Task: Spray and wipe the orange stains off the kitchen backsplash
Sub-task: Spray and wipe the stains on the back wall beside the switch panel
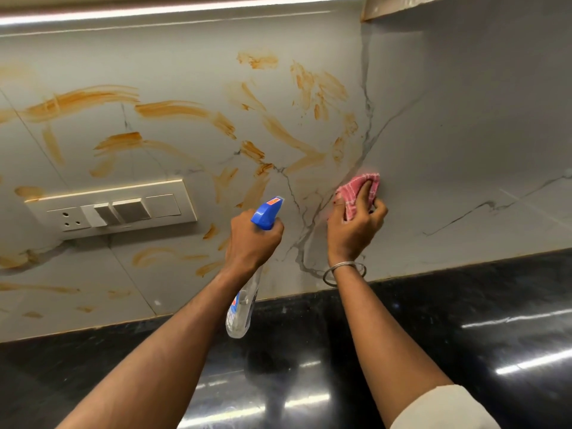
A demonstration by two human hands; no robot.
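Observation:
Orange stains [173, 110] streak the white marble backsplash [464, 119] across its left and middle parts. My left hand [252, 239] grips a clear spray bottle [243, 301] by the neck, its blue nozzle [267, 212] pointing up at the wall. My right hand [356, 226] holds a bunched pink cloth [359, 191] against the backsplash, at the right edge of the stained area. To the right of the cloth the wall shows only grey veins.
A white switch and socket plate [111, 209] sits on the wall at the left, with stains around it. A glossy black countertop [464, 320] runs below the backsplash. A lit cabinet underside [185, 9] runs along the top. A metal bangle [343, 272] circles my right wrist.

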